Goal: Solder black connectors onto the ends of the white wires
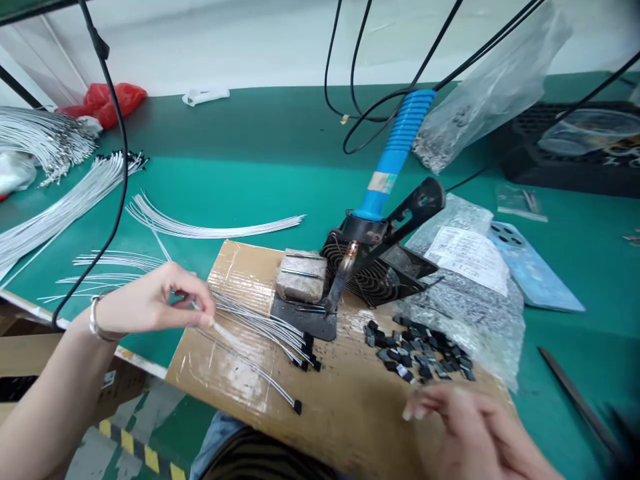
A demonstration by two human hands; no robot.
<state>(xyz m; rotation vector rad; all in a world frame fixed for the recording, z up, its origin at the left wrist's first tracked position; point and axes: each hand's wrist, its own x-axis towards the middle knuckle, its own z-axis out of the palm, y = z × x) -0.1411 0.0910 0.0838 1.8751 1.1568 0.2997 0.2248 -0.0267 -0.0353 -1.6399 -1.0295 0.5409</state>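
Note:
My left hand pinches a thin white wire between thumb and fingers, over the left part of a cardboard sheet. Beneath and beside it lies a bundle of white wires with black connectors on their ends. One separate wire with a black connector rests nearer the front edge. My right hand is blurred at the lower right, just in front of a pile of small black connector pieces; whether its fingers hold anything is unclear.
A blue-handled soldering iron stands tip down in a holder, beside a black fan and a grey block. Plastic bags, a light-blue phone and tweezers lie right. More wire bundles lie left. A black cable hangs in front.

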